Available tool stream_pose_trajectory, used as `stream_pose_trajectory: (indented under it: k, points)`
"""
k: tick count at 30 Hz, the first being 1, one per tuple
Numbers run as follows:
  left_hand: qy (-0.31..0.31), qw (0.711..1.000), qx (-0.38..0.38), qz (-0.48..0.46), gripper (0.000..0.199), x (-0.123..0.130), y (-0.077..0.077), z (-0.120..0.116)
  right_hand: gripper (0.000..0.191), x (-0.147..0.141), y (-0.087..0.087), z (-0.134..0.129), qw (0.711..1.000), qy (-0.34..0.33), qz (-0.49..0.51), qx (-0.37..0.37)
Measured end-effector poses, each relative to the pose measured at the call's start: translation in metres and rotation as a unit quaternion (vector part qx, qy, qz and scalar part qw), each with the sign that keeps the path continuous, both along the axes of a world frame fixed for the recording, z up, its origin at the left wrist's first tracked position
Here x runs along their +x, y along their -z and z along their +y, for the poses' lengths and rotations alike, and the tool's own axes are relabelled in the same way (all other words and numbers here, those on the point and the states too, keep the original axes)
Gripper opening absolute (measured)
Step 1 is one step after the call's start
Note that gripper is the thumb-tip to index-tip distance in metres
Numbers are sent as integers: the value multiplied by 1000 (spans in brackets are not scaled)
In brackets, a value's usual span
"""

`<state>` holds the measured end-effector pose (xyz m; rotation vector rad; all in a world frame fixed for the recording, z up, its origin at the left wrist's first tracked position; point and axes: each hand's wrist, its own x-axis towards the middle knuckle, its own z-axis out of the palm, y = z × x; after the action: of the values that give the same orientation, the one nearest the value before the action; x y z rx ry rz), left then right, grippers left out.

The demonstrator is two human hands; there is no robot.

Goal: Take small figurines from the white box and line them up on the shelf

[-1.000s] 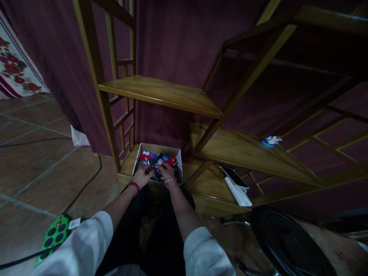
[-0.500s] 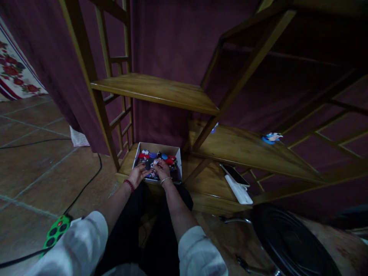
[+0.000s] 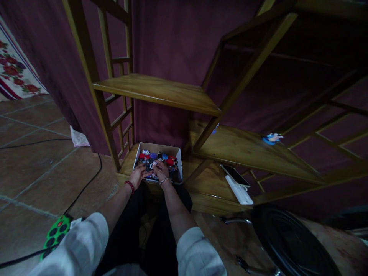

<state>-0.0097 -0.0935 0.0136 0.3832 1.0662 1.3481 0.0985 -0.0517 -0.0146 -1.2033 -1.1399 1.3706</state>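
Head view, only view. Small figurine (image 3: 154, 163) sits between the two hands, over the near-middle part of the open box (image 3: 179, 161), above the other figurines (image 3: 171, 161) in it. Pale upper part faces the right hand (image 3: 161, 171); a dark round piece, apparently its base, is on the left hand (image 3: 137, 177) side. If that reading is right, long axis runs roughly crosswise, base end left, head end right. Exact tilt: too small and dim to tell.

Right hand: thumb and fingers look pinched together on the pale part, coming in from the near right side. Left hand: fingers partly extended, tips at the dark piece from the near left; can't tell whether they clamp it or just steady it. Neither hand is clearly nearer; both are right at the figurine, fingertips close to each other. The figurine lies just beyond the left fingertips, away from the body and to the right; from the right fingertips it extends left.

Box is on the low shelf (image 3: 198, 180), directly in front of the knees. Phone (image 3: 235, 176) lies on that shelf, well to the right of the hands, beside a white object (image 3: 239, 191). Blue-based figurine (image 3: 272, 138) is on the raised shelf (image 3: 247, 151), farther right and well apart from both hands.
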Motion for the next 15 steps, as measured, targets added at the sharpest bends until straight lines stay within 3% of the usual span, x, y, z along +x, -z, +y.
stream_pose_trajectory:
  k: [6,15]
  points:
    - [14,1000,11,-6,37,-1,1,0,49,2,-3,-3,999,4,43,-24]
    - [10,1000,17,0,36,-1,1,1,48,-2,9,2,999,28,36,-4]
